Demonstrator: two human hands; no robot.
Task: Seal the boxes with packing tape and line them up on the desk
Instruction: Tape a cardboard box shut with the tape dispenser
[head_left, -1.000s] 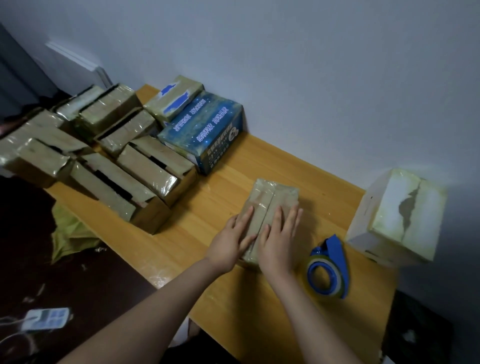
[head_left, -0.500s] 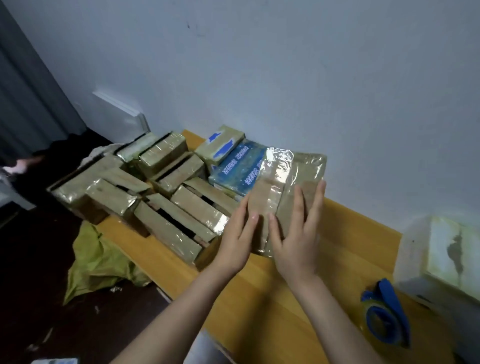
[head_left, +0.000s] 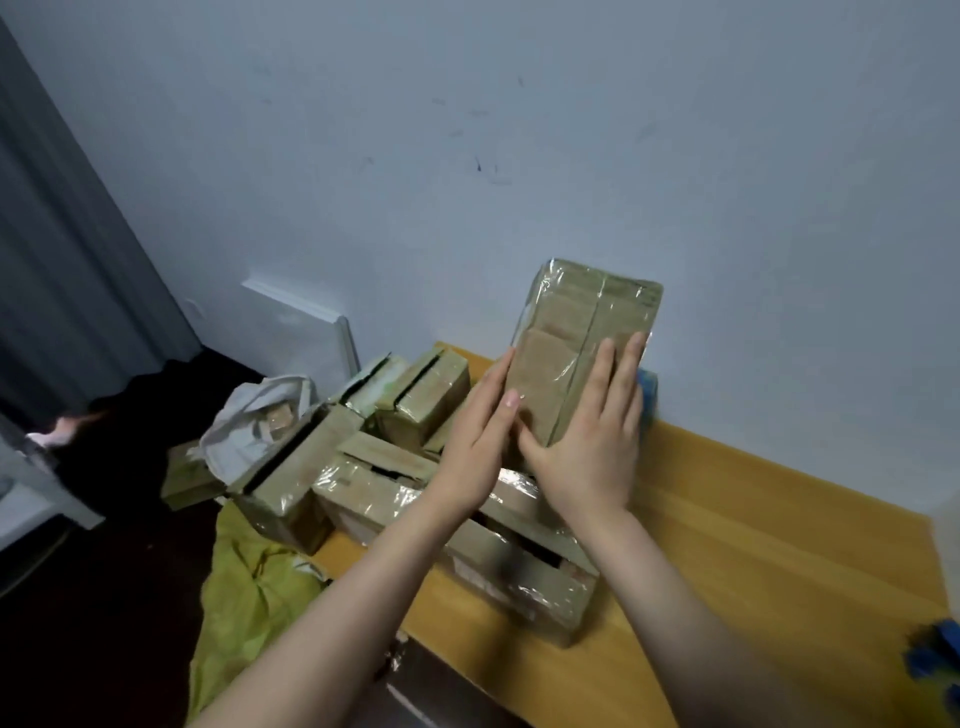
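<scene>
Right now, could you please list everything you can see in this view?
Taped box: one, brown, lifted above the others.
Boxes on desk: at least five, brown, clustered at its left end.
Blue box: one, peeking out beside the taped box.
Desk: one, yellow wood, against the wall.
Tape dispenser: one, blue, blurred, right edge.
Bag: one, white, left of the boxes.
Cloth: one, green, below the desk's left end.
Panel: one, white, leaning on wall.
Curtain: one, grey, far left.
Hands: two; left hand and right hand flat against the taped box.
</scene>
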